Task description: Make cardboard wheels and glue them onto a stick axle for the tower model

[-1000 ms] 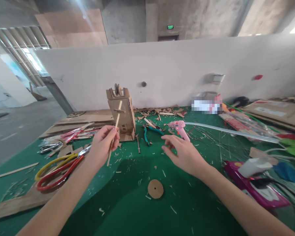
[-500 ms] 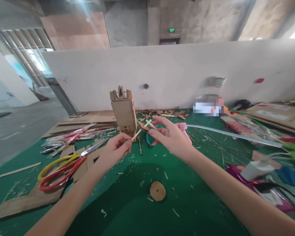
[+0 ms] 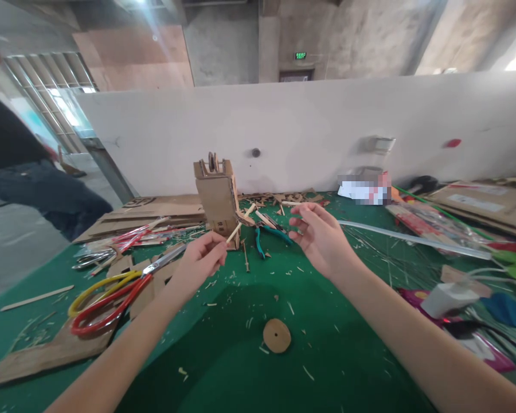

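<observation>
My left hand (image 3: 204, 255) pinches a thin pale wooden stick (image 3: 234, 233) between thumb and fingers. The stick points up and away, its far part crossing a brown scrap. Behind it stands an upright cardboard tower (image 3: 217, 198) with small cardboard wheels (image 3: 213, 162) on an axle at its top. My right hand (image 3: 320, 238) hovers to the right, fingers loosely curled and apart, with nothing seen in it. Just left of those fingers, teal-handled pliers (image 3: 276, 234) lie on the table. A round cardboard disc (image 3: 277, 335) with a centre hole lies in front.
Red-and-yellow-handled scissors (image 3: 112, 295) rest on cardboard pieces at left. Cardboard scraps (image 3: 266, 201) line the white partition (image 3: 309, 132). At right are a power strip (image 3: 494, 358) with plugs and a pale tube (image 3: 413, 236). A person (image 3: 26, 166) stands beyond the table's left side.
My right hand has moved right, away from the stick, uncovering the pliers and hiding the pink tool. My left hand keeps the stick, barely shifted. A person has come into view at left.
</observation>
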Demonstrator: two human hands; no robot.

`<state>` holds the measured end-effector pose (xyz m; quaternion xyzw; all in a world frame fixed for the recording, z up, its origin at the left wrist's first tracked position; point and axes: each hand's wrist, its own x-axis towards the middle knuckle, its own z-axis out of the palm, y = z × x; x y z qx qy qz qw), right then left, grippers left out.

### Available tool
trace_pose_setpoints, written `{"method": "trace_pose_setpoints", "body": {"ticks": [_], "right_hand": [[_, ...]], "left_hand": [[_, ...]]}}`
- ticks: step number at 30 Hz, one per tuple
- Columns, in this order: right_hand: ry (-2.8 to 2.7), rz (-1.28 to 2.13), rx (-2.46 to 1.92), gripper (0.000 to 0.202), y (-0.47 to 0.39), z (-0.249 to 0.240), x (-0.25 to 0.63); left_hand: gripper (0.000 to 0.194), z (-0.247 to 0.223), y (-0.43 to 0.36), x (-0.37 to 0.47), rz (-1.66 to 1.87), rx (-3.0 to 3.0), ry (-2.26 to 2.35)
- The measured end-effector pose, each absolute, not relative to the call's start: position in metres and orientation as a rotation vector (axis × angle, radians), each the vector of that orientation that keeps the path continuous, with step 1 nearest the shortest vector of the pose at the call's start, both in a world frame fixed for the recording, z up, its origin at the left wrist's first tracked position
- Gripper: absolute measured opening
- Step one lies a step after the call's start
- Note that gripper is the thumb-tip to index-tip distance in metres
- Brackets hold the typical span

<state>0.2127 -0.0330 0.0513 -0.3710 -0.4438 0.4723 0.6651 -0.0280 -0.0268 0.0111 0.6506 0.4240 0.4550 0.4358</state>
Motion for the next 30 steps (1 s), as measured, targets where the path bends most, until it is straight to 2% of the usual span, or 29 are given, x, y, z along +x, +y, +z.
{"method": "trace_pose_setpoints", "body": {"ticks": [6,10,12,13,16,18,20,22,24,26,28,30], "right_hand": [[-1.203,1.023,-0.865,0.024,-0.039,0.057,0.232],[-1.835,0.624,-1.172,0.037,-0.041,0.036,0.241],[-2.057,0.416,-1.211,0.021,-0.042,0.022,0.249],[-2.189,0.189,-1.198,0.021,-0.042,0.016,0.253],[-2.402,-0.356,-1.171,0.065,-0.042,0.004,0.262],[-2.422,-0.469,-1.217,0.064,-0.041,0.003,0.263],[-2.386,-0.484,-1.320,0.045,-0.040,0.004,0.261],[-2.324,-0.477,-1.409,0.037,-0.041,0.006,0.257],[-2.318,-0.439,-1.386,0.043,-0.044,0.007,0.253],[-2.333,-0.312,-1.298,0.057,-0.049,0.008,0.250],[-2.339,-0.064,-1.239,0.066,-0.055,0.008,0.246],[-2.329,0.242,-1.213,0.062,-0.060,0.009,0.240]], "left_hand": [[0.022,0.011,-0.023,-0.027,1.246,1.433,1.020],[0.017,0.011,-0.018,-0.029,1.402,1.270,0.979],[0.017,0.010,-0.014,-0.031,1.454,1.175,0.970],[0.019,0.009,-0.012,-0.031,1.474,1.133,0.968],[0.025,0.008,-0.009,-0.032,1.503,1.061,0.972],[0.028,0.008,-0.010,-0.032,1.500,1.063,0.978],[0.031,0.009,-0.011,-0.030,1.490,1.072,0.977],[0.031,0.010,-0.012,-0.029,1.481,1.067,0.979],[0.031,0.009,-0.012,-0.028,1.479,1.051,0.975],[0.029,0.008,-0.012,-0.028,1.476,1.056,0.961],[0.027,0.005,-0.012,-0.027,1.463,1.070,0.943],[0.026,0.002,-0.012,-0.026,1.439,1.073,0.936]]}}
